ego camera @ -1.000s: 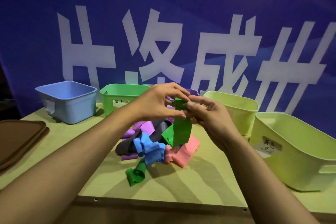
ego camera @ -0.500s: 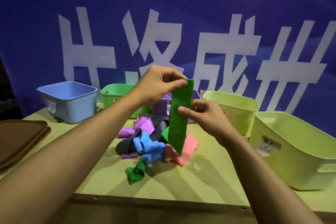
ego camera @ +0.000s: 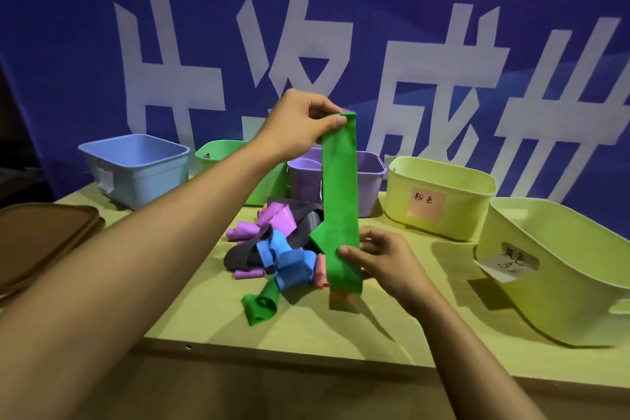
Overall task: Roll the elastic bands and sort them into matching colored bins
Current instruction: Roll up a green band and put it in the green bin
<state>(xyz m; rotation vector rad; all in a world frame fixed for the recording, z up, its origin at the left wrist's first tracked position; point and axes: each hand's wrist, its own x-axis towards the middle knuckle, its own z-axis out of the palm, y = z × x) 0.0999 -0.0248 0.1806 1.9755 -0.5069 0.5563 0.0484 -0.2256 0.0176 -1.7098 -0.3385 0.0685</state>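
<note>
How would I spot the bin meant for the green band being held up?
Look along the row of bins under the blue banner. The green bin stands second from the left, between the blue bin and purple bin, partly behind the left forearm. It alone is vivid green; the bins further right are pale yellow-green.

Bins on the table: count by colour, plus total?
Blue bin: 1
Green bin, partly hidden behind the left arm: 1
Purple bin, behind the held green band: 1
Yellow-green bins, one with a pink label, one with a white label: 2
Total: 5 bins
</note>
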